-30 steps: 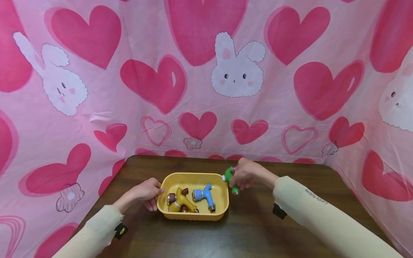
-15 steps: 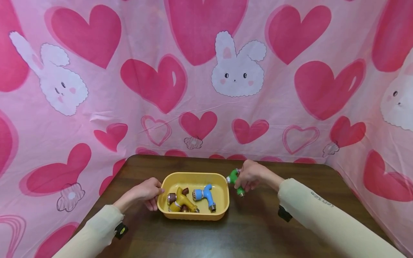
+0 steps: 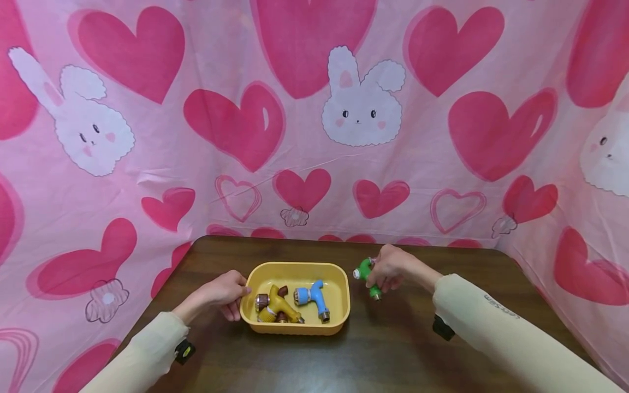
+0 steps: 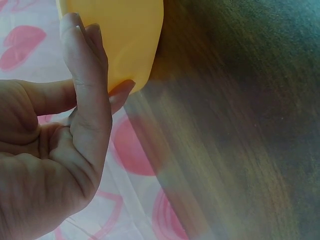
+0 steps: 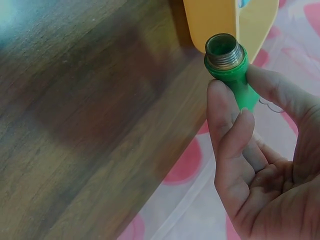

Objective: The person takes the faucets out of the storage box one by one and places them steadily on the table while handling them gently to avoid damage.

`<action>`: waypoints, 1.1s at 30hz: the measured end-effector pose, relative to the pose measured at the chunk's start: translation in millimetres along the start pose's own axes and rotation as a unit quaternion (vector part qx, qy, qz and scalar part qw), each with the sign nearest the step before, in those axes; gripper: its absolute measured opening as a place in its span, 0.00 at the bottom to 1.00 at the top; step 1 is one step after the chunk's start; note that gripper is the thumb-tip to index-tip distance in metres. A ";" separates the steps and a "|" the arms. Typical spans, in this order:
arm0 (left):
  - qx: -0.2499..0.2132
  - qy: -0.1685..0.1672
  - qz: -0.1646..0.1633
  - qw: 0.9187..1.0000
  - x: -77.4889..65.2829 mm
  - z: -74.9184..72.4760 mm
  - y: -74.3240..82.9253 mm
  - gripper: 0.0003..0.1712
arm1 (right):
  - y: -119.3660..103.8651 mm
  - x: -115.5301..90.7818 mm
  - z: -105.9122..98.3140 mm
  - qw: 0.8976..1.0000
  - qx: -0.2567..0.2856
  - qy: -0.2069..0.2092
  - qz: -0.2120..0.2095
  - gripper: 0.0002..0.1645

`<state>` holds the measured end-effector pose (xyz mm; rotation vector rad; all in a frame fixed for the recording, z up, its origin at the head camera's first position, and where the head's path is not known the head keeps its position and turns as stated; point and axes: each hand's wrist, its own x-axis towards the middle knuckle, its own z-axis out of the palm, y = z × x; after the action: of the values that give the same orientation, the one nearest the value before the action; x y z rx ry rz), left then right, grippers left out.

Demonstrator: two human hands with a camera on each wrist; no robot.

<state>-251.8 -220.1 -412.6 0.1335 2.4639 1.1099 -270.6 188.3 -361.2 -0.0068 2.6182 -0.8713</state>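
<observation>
A yellow tub [image 3: 300,329] stands on the table. My left hand [image 3: 227,293] holds its left end, thumb over the rim and fingers along the outer wall [image 4: 132,40]. Right of the tub, my right hand [image 3: 390,268] pinches a green tap [image 3: 364,269] between thumb and fingers. The tap's threaded metal end [image 5: 224,52] points toward the right wrist camera. In the tub, a blue tap [image 3: 314,298] lies on the right side. At the left lies a yellow tap [image 3: 279,305] with brown parts around it, partly hidden beneath it.
The dark wooden table [image 3: 314,365] runs back to a pink cloth [image 3: 304,153] with hearts and rabbits. This cloth also hangs along the left and right sides.
My right hand has moved right with the green tap, from the tub's right rim to a short way off it. The left hand and the tub stay almost in place.
</observation>
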 end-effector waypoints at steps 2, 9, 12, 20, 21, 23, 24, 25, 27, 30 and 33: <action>0.001 0.000 0.002 1.000 -0.3 0.1 0.0 0.09 | 1.2 0.2 -0.9 1.000 -0.003 0.002 0.001 0.13; 0.000 -0.001 0.003 1.000 0.8 -0.2 -0.7 0.09 | 5.8 2.7 -5.7 1.000 -0.009 0.000 0.003 0.13; -0.001 -0.001 0.002 1.000 1.3 -0.4 -0.3 0.10 | 9.0 3.9 -7.1 1.000 -0.010 0.001 0.002 0.13; 0.002 0.001 0.011 1.000 0.3 -1.0 0.5 0.10 | 17.1 2.4 -5.3 1.000 0.003 -0.001 0.008 0.13; 0.003 0.002 0.011 1.000 0.1 -1.0 0.7 0.10 | 17.8 1.9 -5.3 1.000 0.008 0.000 0.008 0.13; 0.002 0.002 0.010 1.000 0.0 -1.0 0.5 0.10 | 19.4 0.9 -5.6 1.000 0.015 -0.001 0.009 0.13; 0.001 0.002 0.009 1.000 -0.1 -0.8 0.3 0.10 | 20.6 0.5 -5.6 1.000 0.020 -0.001 0.010 0.13; 0.000 0.002 0.009 1.000 0.0 -0.6 -0.1 0.10 | 22.1 0.5 -5.7 1.000 0.021 -0.002 0.010 0.13; -0.003 0.002 0.007 1.000 -0.1 -0.4 -0.4 0.10 | 25.9 0.6 -5.7 1.000 0.025 -0.004 0.011 0.13; -0.006 0.001 0.003 1.000 -0.2 0.0 -0.5 0.10 | 31.2 0.5 -5.3 0.999 0.028 -0.004 0.014 0.14; -0.005 0.000 0.004 1.000 -0.3 -0.2 -0.3 0.09 | 35.2 0.1 -5.1 0.999 0.027 -0.004 0.017 0.14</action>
<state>-251.6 -220.5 -412.7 0.1389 2.4598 1.1256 -268.6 219.7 -377.9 0.0482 2.5789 -0.9289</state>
